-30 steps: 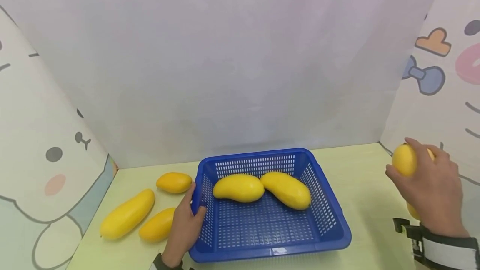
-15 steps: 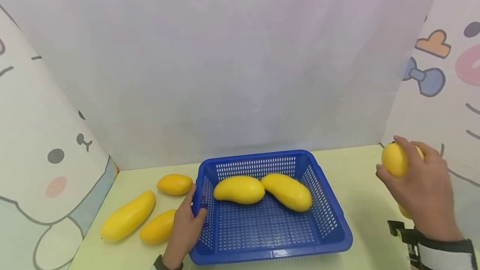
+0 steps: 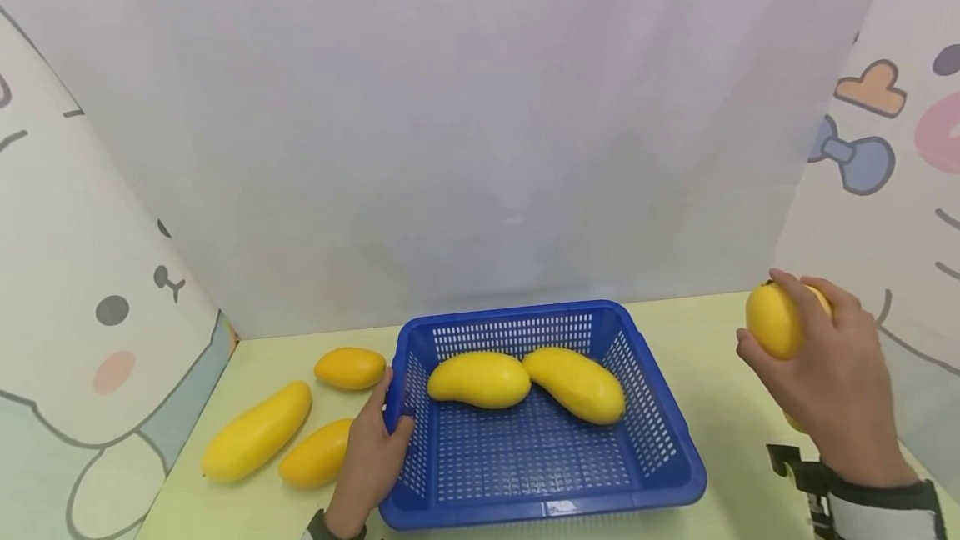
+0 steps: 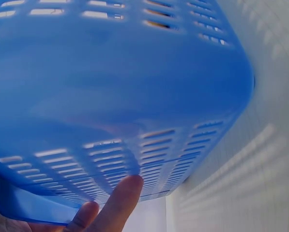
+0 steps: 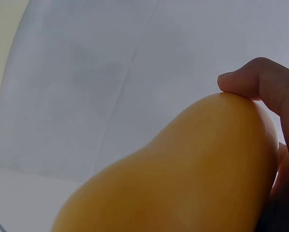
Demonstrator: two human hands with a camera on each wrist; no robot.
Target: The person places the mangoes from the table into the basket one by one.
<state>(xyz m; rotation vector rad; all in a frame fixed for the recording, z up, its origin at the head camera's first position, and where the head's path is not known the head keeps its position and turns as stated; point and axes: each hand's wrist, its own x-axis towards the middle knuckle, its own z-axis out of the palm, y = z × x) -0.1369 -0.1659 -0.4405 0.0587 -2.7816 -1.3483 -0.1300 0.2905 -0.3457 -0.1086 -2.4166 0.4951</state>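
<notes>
My left hand (image 3: pixel 372 457) grips the left rim of a blue plastic basket (image 3: pixel 555 507), thumb inside and fingers outside against the slotted wall. Two large yellow papayas (image 3: pixel 478 379) lie end to end in the back half of the basket. Off to the right, my right hand (image 3: pixel 840 382) holds another papaya (image 3: pixel 776 322) in the air. In the right wrist view the thumb presses the wide end of this papaya (image 5: pixel 202 159), which narrows at its middle. The palm hides much of it in the head view.
Left of the basket on the pale table (image 3: pixel 720 357) lie a long yellow papaya (image 3: pixel 257 432) and two smaller orange-yellow mangoes (image 3: pixel 349 367). A grey-white curtain (image 3: pixel 465 148) stands behind. Panels with cartoon drawings (image 3: pixel 82 298) flank both sides.
My right hand has moved left with the papaya, toward the basket. The left hand keeps its grip on the rim, and the fruits in the basket and on the table lie as before.
</notes>
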